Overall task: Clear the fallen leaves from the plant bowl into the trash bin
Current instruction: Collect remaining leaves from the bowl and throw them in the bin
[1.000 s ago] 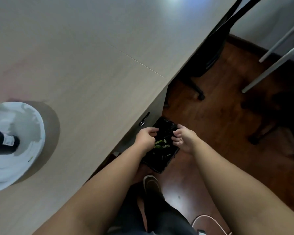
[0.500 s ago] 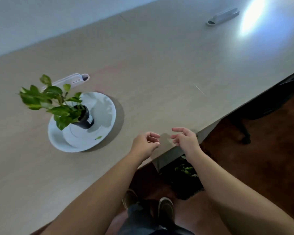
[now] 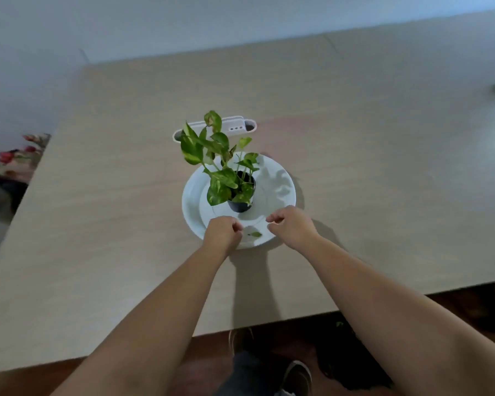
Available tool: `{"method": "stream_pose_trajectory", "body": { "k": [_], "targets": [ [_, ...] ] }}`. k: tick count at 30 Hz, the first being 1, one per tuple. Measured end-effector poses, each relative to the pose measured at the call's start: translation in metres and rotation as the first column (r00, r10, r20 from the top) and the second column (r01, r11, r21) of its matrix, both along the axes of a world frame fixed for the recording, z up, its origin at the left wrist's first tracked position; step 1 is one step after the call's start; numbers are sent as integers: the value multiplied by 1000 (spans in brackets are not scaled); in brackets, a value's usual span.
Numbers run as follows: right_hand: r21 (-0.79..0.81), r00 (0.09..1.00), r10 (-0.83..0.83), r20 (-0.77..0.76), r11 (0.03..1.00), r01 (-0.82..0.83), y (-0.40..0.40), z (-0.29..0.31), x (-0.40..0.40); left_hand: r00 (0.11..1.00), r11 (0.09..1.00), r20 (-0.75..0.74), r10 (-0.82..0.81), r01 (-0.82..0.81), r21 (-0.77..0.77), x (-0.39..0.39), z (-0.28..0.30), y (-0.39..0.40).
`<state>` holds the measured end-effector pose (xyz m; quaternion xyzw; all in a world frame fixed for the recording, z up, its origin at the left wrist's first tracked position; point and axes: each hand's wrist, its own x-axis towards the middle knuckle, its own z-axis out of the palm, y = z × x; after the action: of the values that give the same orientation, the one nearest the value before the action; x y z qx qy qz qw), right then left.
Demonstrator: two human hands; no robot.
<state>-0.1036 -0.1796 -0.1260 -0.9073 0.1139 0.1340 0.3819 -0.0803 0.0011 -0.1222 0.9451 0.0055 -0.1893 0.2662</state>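
Your left hand (image 3: 223, 233) sits over the near-left rim of the white bowl (image 3: 280, 181), fingers curled into a loose fist with nothing visible inside it; your right hand (image 3: 291, 224) hovers over the near-right rim, fingers bent and a little apart, also holding nothing that shows. Between them, on the bowl's near edge, lies one small green fallen leaf (image 3: 255, 234) — just beside your left knuckles, not yet touched. A paler fleck next to it may be a second scrap (too small to tell). Behind the hands the potted plant (image 3: 222, 170) stands upright in its black pot at the bowl's middle, on the wooden table (image 3: 97, 224). The trash bin (image 3: 352, 364) is down on the floor under the table's near edge, dark, mostly hidden by your right forearm. By the look of it you are at the pick-up step for what seems the last leaf. The next move calls for a fine pinch — thumb and forefinger on the thin leaf against the smooth bowl — then a carry back and down over the table edge to the bin.
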Motion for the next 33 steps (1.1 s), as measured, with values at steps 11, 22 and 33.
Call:
{"method": "stream_pose_trajectory", "body": {
  "k": [11, 22, 33],
  "targets": [
    [-533, 962, 224, -160, 800, -275, 17, -9, 22, 908, 902, 52, -416, 405, 149, 23, -19, -15],
    [-541, 942, 237, -237, 773, -331, 32, -10, 32, 791, 764, 79, -606, 552, 334, 30, -25, -25],
    [-406, 999, 4, -44, 913, -21, 9, -2, 19, 757, 704, -77, -649, 637, 314, 39, -17, -29]
  ]
}}
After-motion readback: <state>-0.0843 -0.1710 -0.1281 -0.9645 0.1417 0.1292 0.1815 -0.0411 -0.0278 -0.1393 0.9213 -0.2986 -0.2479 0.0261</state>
